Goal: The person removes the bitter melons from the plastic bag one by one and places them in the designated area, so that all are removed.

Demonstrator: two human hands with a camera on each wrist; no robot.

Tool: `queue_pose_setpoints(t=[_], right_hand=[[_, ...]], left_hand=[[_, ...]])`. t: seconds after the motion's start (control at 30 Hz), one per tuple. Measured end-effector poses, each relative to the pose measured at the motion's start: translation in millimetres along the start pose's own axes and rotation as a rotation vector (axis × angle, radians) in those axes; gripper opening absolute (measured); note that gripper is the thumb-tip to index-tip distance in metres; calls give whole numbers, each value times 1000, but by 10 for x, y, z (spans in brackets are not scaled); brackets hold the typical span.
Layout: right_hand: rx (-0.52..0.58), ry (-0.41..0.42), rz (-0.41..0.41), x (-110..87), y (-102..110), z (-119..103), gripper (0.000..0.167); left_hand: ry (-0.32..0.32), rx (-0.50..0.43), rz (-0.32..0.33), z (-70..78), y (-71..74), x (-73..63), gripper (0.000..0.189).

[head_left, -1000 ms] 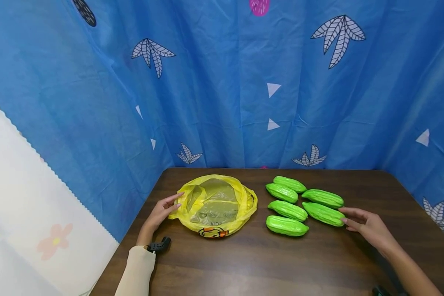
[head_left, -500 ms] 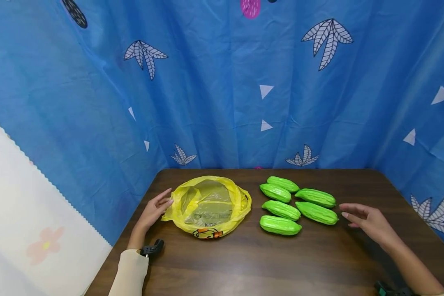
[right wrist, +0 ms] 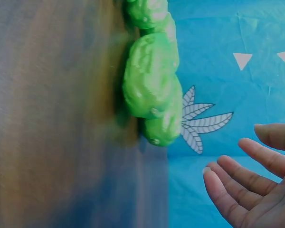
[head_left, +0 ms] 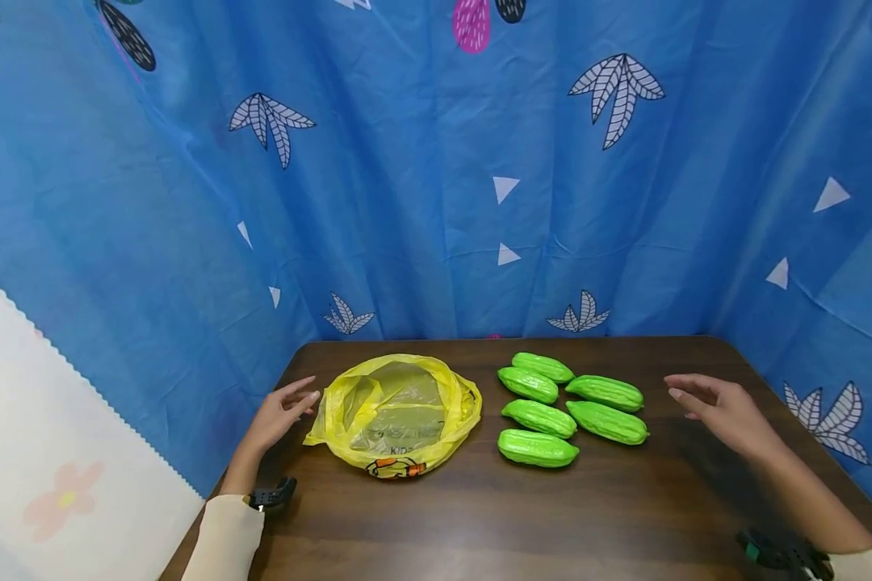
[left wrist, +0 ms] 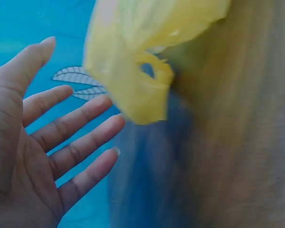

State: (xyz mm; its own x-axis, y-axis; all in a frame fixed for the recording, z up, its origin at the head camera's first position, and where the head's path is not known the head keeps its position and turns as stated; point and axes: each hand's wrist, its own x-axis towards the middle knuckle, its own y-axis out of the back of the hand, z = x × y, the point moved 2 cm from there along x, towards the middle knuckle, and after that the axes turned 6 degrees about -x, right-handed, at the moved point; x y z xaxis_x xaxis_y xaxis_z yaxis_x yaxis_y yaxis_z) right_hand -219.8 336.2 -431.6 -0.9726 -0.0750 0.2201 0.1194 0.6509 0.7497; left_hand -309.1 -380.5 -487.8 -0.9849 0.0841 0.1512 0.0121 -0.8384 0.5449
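Observation:
A yellow plastic bag lies on the left of the table with its mouth spread wide and its see-through inside showing. My left hand is just beyond the bag's left edge, apart from it; in the left wrist view its fingers are spread beside the bag's handle. Several bright green, ridged bitter gourds lie in two groups right of the bag. Closest to my right hand is the front right gourd, with a gap between them. The right hand's fingers are loosely bent and hold nothing.
Brown table under everything. A blue patterned curtain hangs behind it and at both sides. White cloth covers the far left. Each wrist wears a black device, such as the left one.
My left hand has drawn away from the bag's edge to the left. My right hand has come off the front right gourd and moved right. The head view has shifted slightly.

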Motion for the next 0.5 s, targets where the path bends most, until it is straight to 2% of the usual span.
queue_pose_setpoints(t=[0.27, 0.37, 0.5], right_hand=[[-79, 56, 54, 199, 203, -250, 45], [-115, 76, 65, 266, 264, -349, 47], [-152, 101, 83, 374, 329, -466, 50]], left_hand=[[-100, 7, 34, 290, 208, 105, 59], [-128, 61, 33, 409, 241, 157, 60], [-173, 193, 52, 567, 275, 268, 62]])
